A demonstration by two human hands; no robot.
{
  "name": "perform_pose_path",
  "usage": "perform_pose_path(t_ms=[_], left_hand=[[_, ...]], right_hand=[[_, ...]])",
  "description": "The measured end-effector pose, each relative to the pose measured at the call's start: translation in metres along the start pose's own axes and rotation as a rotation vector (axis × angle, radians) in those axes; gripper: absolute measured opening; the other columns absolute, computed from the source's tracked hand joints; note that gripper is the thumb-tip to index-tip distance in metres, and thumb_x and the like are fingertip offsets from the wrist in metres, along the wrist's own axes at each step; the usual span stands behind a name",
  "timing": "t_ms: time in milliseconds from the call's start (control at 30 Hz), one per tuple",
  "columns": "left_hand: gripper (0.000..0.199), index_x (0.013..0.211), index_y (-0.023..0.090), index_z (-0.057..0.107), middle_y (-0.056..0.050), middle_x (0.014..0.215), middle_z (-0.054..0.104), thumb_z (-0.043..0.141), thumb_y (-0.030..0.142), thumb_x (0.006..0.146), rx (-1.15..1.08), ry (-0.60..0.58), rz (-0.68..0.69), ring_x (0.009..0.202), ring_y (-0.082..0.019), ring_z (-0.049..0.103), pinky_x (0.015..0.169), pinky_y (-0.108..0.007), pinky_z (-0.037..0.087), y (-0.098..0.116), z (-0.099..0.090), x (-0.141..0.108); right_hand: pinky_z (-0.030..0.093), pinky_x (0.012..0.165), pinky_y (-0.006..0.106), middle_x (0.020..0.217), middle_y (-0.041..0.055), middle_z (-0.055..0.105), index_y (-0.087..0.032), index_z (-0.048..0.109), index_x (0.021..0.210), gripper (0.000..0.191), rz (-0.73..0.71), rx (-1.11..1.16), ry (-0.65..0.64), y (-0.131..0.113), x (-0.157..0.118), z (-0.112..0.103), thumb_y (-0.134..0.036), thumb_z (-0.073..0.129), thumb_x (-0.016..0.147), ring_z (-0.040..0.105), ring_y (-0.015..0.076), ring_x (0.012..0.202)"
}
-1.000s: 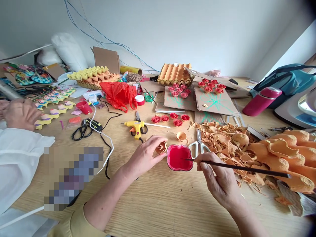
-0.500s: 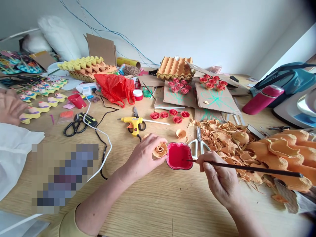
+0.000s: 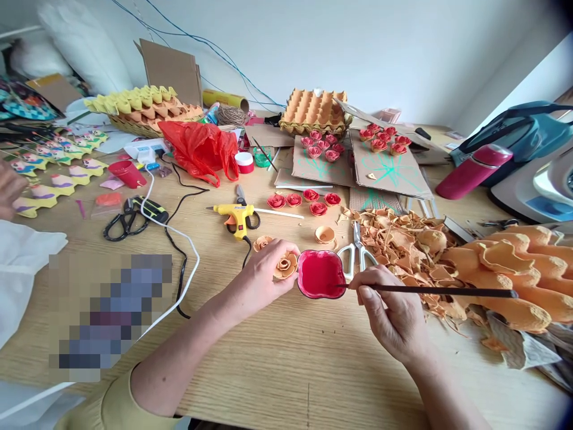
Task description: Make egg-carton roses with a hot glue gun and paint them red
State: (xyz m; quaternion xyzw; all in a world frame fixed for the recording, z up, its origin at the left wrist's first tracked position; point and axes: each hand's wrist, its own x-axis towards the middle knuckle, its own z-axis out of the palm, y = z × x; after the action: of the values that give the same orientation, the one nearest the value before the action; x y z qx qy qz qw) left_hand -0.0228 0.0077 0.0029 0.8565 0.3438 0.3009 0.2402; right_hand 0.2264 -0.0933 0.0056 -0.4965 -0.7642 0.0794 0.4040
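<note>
Between the thumb and fingers of my left hand is an unpainted tan flower with curled petals, held just left of a small bowl of red paint. A long dark paintbrush lies in the pinch of my right hand; its tip dips into the paint at the bowl's right side. Another tan flower rests behind my left hand, partly covered by it. Beyond the bowl sit a tan cup-shaped piece and white-handled scissors. Several red-painted flowers stand farther back.
Tan scraps and an orange egg carton cover the right side. A yellow glue gun, black-handled scissors and a white cable lie to the left. Cardboard pieces carry more red flowers. Another person's hand shows at far left.
The view has shifted slightly, so most things sit a little higher and farther left. My right hand has turned the brush a little nearer level, its tip still in the paint.
</note>
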Motion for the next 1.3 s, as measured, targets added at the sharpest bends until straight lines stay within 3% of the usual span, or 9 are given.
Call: perform_pose_path(t_ms=[233, 533, 667, 900, 1033, 1167, 1300], left_hand=[[0.029, 0.111, 0.023, 0.057, -0.001, 0.104, 0.067, 0.062, 0.008, 0.086, 0.023, -0.013, 0.016, 0.095, -0.018, 0.066, 0.088, -0.030, 0.051, -0.0002, -0.0010, 0.0007], [0.029, 0.114, 0.022, 0.056, -0.003, 0.110, 0.067, 0.064, 0.013, 0.088, 0.019, -0.001, 0.022, 0.103, -0.021, 0.066, 0.093, -0.033, 0.052, 0.0000, 0.0003, 0.0005], [0.036, 0.121, 0.023, 0.052, -0.005, 0.116, 0.065, 0.066, 0.016, 0.089, 0.003, -0.002, 0.022, 0.109, -0.022, 0.065, 0.099, -0.036, 0.051, -0.0008, 0.0001, 0.0001], [0.047, 0.125, 0.022, 0.046, -0.009, 0.121, 0.060, 0.058, 0.007, 0.082, 0.009, -0.018, 0.041, 0.116, -0.026, 0.062, 0.103, -0.041, 0.052, 0.0018, -0.0040, -0.0012], [0.047, 0.129, 0.023, 0.046, -0.009, 0.122, 0.059, 0.058, 0.008, 0.086, 0.016, -0.007, 0.034, 0.117, -0.025, 0.062, 0.104, -0.041, 0.052, 0.0004, -0.0028, -0.0015], [0.054, 0.138, 0.024, 0.043, -0.008, 0.125, 0.061, 0.062, 0.011, 0.089, 0.003, 0.024, 0.044, 0.116, -0.024, 0.064, 0.104, -0.039, 0.052, -0.0035, 0.0010, -0.0022], [0.051, 0.134, 0.025, 0.045, -0.007, 0.125, 0.065, 0.069, 0.016, 0.089, -0.025, 0.042, 0.027, 0.114, -0.024, 0.067, 0.102, -0.039, 0.053, -0.0044, 0.0028, -0.0029]], right_hand=[[0.045, 0.066, 0.032, 0.077, 0.0013, 0.061, -0.023, 0.060, 0.098, 0.015, -0.005, 0.003, 0.005, 0.0002, 0.0011, 0.0006, -0.023, 0.048, 0.106, 0.058, 0.0179, 0.070], [0.048, 0.074, 0.035, 0.080, 0.0030, 0.067, -0.024, 0.063, 0.092, 0.021, -0.012, 0.003, 0.019, 0.0017, -0.0003, 0.0015, -0.023, 0.048, 0.106, 0.062, 0.0194, 0.073], [0.048, 0.072, 0.034, 0.079, 0.0017, 0.067, -0.024, 0.063, 0.093, 0.019, -0.020, 0.006, 0.015, -0.0008, 0.0013, 0.0006, -0.022, 0.049, 0.106, 0.062, 0.0182, 0.072], [0.047, 0.067, 0.032, 0.077, 0.0016, 0.065, -0.023, 0.062, 0.095, 0.017, -0.019, 0.010, 0.024, -0.0007, 0.0011, 0.0003, -0.023, 0.049, 0.105, 0.061, 0.0180, 0.069], [0.047, 0.068, 0.032, 0.080, 0.0023, 0.066, -0.023, 0.062, 0.092, 0.020, -0.013, 0.023, 0.003, -0.0002, -0.0009, -0.0002, -0.023, 0.048, 0.106, 0.062, 0.0176, 0.070], [0.046, 0.062, 0.029, 0.074, -0.0003, 0.063, -0.023, 0.062, 0.085, 0.027, 0.019, 0.061, 0.080, -0.0033, 0.0003, -0.0019, -0.025, 0.047, 0.107, 0.059, 0.0144, 0.062], [0.041, 0.054, 0.026, 0.068, -0.0026, 0.058, -0.023, 0.064, 0.086, 0.028, 0.109, 0.121, 0.194, -0.0046, 0.0003, -0.0028, -0.028, 0.047, 0.108, 0.054, 0.0117, 0.056]])
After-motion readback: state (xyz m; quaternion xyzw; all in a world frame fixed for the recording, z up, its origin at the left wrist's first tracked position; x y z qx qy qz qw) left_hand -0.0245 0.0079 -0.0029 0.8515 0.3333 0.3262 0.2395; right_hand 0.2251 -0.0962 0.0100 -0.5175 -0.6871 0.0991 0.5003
